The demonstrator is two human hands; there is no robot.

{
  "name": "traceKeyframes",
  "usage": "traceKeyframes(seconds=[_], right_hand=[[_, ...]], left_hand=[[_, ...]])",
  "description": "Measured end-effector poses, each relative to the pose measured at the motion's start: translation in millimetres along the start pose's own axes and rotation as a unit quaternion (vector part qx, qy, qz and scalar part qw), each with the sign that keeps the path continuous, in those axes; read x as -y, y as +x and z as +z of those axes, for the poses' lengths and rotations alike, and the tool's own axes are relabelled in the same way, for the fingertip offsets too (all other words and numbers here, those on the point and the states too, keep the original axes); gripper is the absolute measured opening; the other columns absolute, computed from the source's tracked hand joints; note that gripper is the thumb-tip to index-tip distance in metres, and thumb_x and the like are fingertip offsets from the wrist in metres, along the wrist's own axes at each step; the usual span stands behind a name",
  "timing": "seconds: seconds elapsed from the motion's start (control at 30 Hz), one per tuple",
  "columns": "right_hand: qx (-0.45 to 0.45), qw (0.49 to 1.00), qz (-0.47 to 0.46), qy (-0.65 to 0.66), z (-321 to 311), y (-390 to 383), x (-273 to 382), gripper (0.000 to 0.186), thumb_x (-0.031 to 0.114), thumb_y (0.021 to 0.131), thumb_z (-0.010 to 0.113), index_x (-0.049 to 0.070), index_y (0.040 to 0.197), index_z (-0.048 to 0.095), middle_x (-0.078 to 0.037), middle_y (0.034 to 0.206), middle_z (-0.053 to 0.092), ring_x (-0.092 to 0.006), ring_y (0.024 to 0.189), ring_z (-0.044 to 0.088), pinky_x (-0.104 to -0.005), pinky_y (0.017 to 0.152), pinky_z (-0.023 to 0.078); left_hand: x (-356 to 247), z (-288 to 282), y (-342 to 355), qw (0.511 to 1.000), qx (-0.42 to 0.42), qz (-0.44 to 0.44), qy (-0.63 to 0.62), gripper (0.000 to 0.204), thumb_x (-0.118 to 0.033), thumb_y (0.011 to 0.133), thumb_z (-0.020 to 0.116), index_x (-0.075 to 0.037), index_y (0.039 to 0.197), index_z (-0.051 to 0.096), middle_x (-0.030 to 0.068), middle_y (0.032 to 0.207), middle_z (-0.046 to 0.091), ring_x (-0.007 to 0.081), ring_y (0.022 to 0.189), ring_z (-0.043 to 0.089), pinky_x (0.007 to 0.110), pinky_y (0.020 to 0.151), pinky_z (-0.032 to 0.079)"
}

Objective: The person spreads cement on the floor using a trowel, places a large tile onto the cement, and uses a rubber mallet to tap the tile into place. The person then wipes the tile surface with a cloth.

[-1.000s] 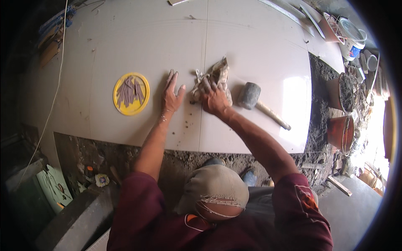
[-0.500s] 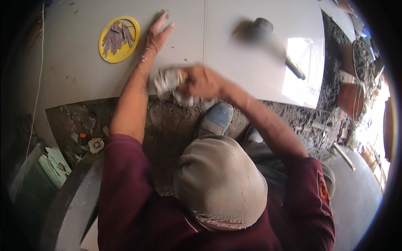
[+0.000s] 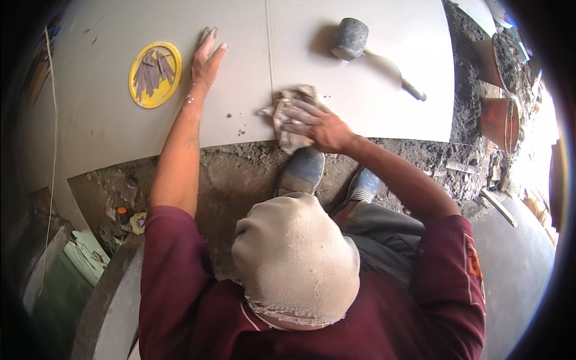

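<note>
Large pale grey tiles (image 3: 372,120) lie in front of me, with a narrow joint (image 3: 269,48) running between two of them. My left hand (image 3: 207,65) rests on the left tile with its fingers stretched out, holding nothing. Just left of it is a yellow plastic lid (image 3: 174,87) with several dull purple strips (image 3: 151,72) on it. My right hand (image 3: 321,127) presses a crumpled, dirty rag (image 3: 292,135) onto the tile by the joint, near the tile's front edge. The fingers lie over the rag. Small dark crumbs (image 3: 241,132) lie between my hands.
A black-headed rubber mallet (image 3: 350,39) lies on the right tile, its handle pointing right. Rough mortar (image 3: 465,114) borders the tiles on the right, where reddish buckets (image 3: 499,118) stand. My shoes (image 3: 302,172) are on dirt below the front edge. A pale cord (image 3: 54,120) hangs at left.
My right hand has brought the rag from beside my left forearm rightward, down onto the tile by the joint. My left hand stays on the tile. The view has shifted slightly.
</note>
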State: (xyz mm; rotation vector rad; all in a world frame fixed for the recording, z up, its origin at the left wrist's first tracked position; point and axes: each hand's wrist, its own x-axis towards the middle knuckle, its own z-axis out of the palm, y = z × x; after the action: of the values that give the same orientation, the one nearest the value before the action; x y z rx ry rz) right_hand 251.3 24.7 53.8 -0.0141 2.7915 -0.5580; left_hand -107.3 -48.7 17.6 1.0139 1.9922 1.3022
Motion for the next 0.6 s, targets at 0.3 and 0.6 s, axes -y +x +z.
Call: traceKeyframes(seconds=[0.3, 0.6], right_hand=[[0.032, 0.972, 0.22, 0.078, -126, -200, -85, 0.053, 0.007, 0.09, 0.066, 0.013, 0.142, 0.056, -0.009, 0.142, 0.06, -0.0305, 0.133, 0.055, -0.0448, 0.111, 0.047], [-0.108, 0.896, 0.228, 0.365, -208, 52, -96, 0.061, 0.03, 0.091, 0.069, 0.013, 0.146, 0.05, -0.02, 0.12, 0.069, -0.029, 0.088, 0.073, -0.041, 0.084, 0.06]], left_hand=[[21, 6, 11, 0.983, -0.042, 0.118, 0.134, 0.065, -0.029, 0.091, 0.065, 0.0, 0.147, 0.048, 0.0259, 0.159, 0.036, 0.0376, 0.149, 0.032, 0.042, 0.122, 0.027], [13, 19, 72, 0.963, -0.151, 0.147, 0.171, 0.056, -0.025, 0.094, 0.062, -0.002, 0.144, 0.051, 0.0219, 0.156, 0.042, 0.0378, 0.142, 0.043, 0.041, 0.115, 0.039]])
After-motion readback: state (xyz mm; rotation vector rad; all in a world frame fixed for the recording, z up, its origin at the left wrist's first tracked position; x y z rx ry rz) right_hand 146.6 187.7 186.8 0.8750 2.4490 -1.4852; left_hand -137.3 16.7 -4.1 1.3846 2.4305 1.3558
